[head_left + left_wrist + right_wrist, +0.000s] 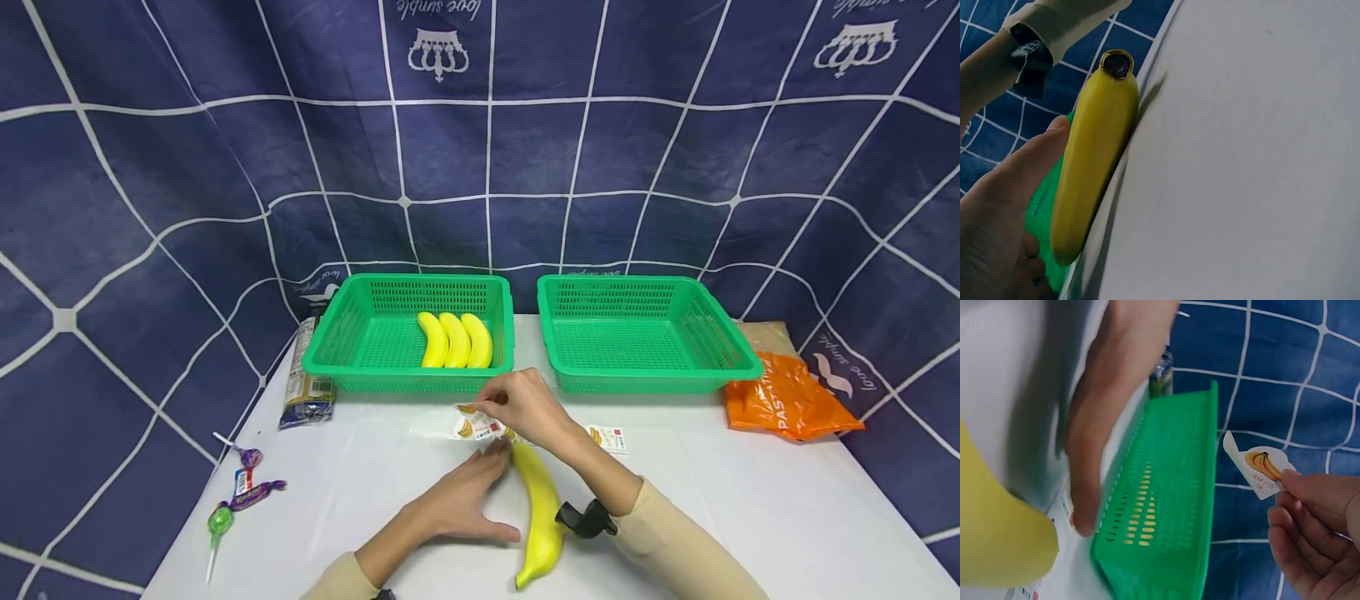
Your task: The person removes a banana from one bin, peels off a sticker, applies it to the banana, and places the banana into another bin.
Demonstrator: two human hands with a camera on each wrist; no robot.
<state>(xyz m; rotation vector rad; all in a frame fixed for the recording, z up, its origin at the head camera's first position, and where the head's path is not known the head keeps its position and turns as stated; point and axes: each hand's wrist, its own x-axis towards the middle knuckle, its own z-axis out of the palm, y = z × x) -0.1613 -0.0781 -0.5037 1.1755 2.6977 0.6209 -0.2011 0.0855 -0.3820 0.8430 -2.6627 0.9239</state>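
Observation:
My right hand pinches a small white sticker printed with bananas between thumb and fingertips; one edge of the sticker curls up. Under it on the table lies a strip of banana labels, partly covered by my hands. My left hand lies flat with thumb spread, its fingertips at the strip's near edge. Between my forearms a large yellow banana lies lengthwise on the table. In the left wrist view, the left thumb is close to the banana; whether they touch I cannot tell.
The left green basket holds three small bananas; another green basket stands to its right. A dark-and-white packet and several candies lie at left. An orange pasta bag lies at right.

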